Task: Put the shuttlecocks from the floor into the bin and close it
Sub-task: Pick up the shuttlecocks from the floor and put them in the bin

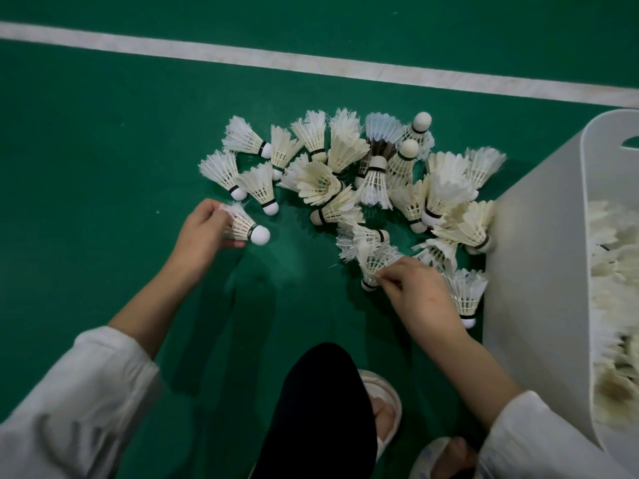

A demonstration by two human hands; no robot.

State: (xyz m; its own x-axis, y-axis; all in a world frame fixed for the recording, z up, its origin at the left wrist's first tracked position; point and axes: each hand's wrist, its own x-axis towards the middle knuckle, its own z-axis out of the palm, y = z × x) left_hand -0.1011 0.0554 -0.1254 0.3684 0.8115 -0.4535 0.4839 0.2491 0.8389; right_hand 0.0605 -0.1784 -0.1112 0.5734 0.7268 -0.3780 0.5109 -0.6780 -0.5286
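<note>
Right hand (420,295): I see it pinching the feathers of one shuttlecock (375,262) at the near edge of the heap (345,150).
Left hand (204,229): curled round a lone shuttlecock (247,228), cork pointing right.
Heap: on the green floor (103,167), reaching the bin (539,254).
Bin: right side, open, partly filled.

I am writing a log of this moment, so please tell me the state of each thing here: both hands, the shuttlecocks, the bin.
left hand: holds the left shuttlecock by its feathers.
right hand: pinches the near shuttlecock at the pile's edge.
pile: lies loose on the floor, reaching the bin.
bin: open, partly filled with shuttlecocks.
</note>
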